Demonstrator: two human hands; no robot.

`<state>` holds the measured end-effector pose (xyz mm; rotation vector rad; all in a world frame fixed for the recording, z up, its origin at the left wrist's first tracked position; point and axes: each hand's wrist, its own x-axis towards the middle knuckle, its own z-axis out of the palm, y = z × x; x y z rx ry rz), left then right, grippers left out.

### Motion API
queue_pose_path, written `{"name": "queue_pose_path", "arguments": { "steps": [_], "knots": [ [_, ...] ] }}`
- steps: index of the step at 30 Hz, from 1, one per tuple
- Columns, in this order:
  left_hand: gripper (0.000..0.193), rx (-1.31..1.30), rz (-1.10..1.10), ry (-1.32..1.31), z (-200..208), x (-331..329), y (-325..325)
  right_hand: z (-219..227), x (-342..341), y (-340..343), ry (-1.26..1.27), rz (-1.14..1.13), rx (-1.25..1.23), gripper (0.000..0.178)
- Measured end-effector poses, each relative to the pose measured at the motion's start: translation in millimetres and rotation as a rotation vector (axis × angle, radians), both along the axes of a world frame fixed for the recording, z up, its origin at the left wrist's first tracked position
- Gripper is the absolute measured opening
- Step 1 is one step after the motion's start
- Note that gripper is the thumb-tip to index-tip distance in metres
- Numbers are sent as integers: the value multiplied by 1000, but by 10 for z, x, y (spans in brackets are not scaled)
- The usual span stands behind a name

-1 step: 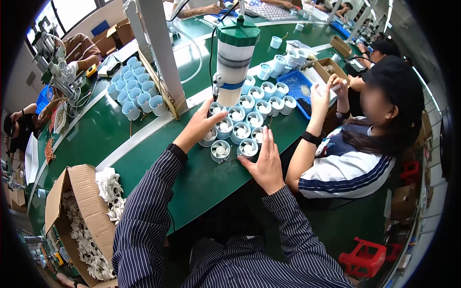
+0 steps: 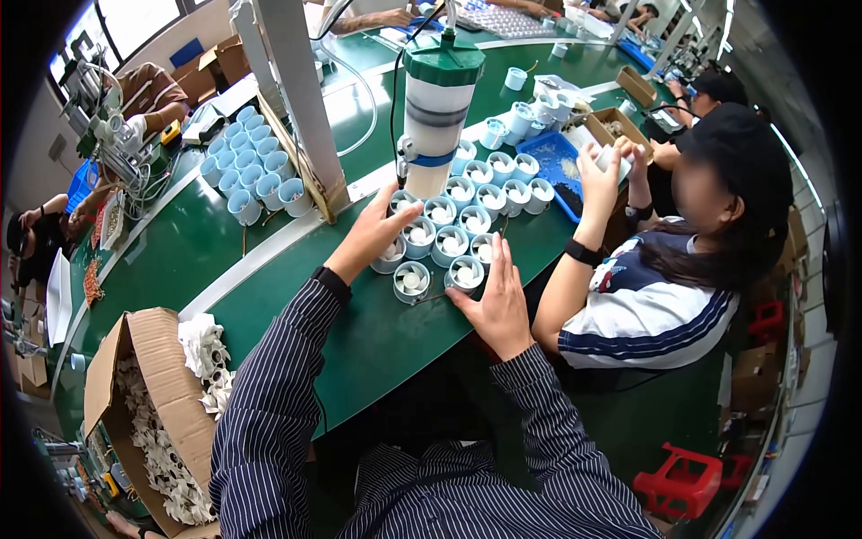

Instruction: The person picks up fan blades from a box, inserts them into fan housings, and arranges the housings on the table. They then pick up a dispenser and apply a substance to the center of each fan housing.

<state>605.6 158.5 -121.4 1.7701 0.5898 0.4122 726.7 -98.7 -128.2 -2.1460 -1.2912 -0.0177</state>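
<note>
Flanking the cluster of pale blue cups (image 2: 451, 260), my two hands sit on either side of it on the green table (image 2: 377, 359). My left hand (image 2: 373, 235) is at the cluster's left edge, thumb and index finger parted, the thumb over one of the cups; I cannot tell whether the hidden fingertips press on anything. My right hand (image 2: 496, 310) is open at the near right corner, fingers straight and pointing far, its thumb against the side of a near cup, with no grasp that I can see. White fan blades (image 2: 412, 280) sit inside the cups. Just beyond my left hand, over the far part of the cluster, hangs a white cylinder (image 2: 440, 121) with a green lid (image 2: 444, 63). Far left, past a grey post (image 2: 301, 99), stands another group of cups (image 2: 244, 211). Near left, a cardboard box (image 2: 175, 386) holds white pieces (image 2: 162, 454). To the right, a co-worker (image 2: 651, 310) raises both hands beside a blue tray (image 2: 536, 146).
</note>
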Motion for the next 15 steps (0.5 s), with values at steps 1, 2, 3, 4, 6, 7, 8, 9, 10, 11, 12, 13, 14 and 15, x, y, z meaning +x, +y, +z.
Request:
{"name": "queue_pose_path", "arguments": {
  "steps": [1,2,3,4,6,7,8,9,10,11,12,13,14,15],
  "knots": [
    [101,-4,22,-20,-65,-5,63,5,20,34,2,7,3,118],
    [98,-7,46,-40,-130,-50,121,12,29,72,1,21,13,116],
    [98,-8,41,-43,-135,-51,119,23,71,73,-5,20,16,114],
    [92,21,64,-51,-142,-81,111,30,104,82,-10,24,21,112],
    [79,75,114,-61,-146,-176,40,-43,163,98,2,-22,30,110],
    [79,74,120,-60,-143,-233,12,-84,183,112,13,-64,40,108],
    [85,48,123,-34,-46,-322,-39,-106,178,137,29,-97,51,107],
    [92,21,128,-9,55,-411,-93,-101,171,129,34,-82,51,107],
    [99,-6,129,8,172,-484,-166,-27,161,77,25,-86,63,105],
    [99,-6,148,11,227,-588,-215,20,124,48,22,-82,74,103],
    [104,138,135,89,284,-679,-271,60,73,24,19,-80,86,101],
    [109,282,118,166,327,-746,-324,72,5,-13,19,-66,86,101],
    [114,424,97,243,368,-794,-387,73,-76,-89,-9,-76,62,99],
    [114,421,112,250,380,-834,-457,32,-158,-146,-31,-83,36,96]
  ]
}}
